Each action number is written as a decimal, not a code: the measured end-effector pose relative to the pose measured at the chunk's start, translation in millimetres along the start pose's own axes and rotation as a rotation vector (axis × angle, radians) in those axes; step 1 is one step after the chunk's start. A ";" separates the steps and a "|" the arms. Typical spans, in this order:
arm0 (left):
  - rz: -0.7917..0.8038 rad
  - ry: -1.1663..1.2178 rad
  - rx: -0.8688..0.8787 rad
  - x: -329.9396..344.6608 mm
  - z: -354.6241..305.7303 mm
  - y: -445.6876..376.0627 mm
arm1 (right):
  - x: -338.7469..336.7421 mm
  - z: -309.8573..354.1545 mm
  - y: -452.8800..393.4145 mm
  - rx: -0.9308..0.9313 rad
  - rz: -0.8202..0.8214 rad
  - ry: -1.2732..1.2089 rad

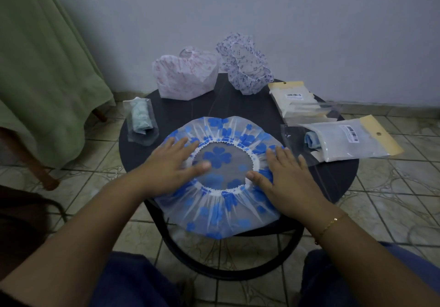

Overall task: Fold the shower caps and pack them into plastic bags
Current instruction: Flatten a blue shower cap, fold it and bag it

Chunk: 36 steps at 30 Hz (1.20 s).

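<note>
Left hand [171, 164] and right hand [283, 175], fingers flat (2 palms down), press the blue-flowered shower cap [216, 211] between them.

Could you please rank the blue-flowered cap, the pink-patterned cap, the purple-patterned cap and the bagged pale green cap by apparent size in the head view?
1. Blue-flowered cap, spread flat and nearest the camera.
2. and 3. Pink-patterned cap and purple-patterned cap: similar in size and farther back, so unranked.
4. Bagged pale green cap, rolled small.
</note>
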<state>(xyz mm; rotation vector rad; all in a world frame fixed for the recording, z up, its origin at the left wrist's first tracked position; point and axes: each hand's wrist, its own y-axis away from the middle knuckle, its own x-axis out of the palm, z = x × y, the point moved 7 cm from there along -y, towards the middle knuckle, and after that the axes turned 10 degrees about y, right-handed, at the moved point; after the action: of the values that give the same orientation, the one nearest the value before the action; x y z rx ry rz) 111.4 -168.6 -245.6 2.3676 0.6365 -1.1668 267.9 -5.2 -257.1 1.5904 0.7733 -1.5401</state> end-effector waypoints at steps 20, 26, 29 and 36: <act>0.270 -0.322 -0.135 -1.6 44.8 38.2 | -18.5 -28.8 12.2 -0.130 0.013 -0.228; 0.259 -0.056 -0.034 -23.3 49.6 33.6 | -12.6 -30.5 14.0 -0.177 0.127 -0.196; 0.211 0.223 -0.072 -34.1 57.5 33.3 | -12.4 -31.1 15.9 -0.188 0.207 -0.195; -0.094 0.479 -0.172 -52.4 62.5 31.7 | -17.0 -32.5 16.1 -0.215 0.155 -0.304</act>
<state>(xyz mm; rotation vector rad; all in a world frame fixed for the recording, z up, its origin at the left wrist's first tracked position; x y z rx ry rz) 62.3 -239.9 -232.6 2.4966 0.9681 -0.5424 297.1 15.8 -239.4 1.1958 0.6084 -1.4865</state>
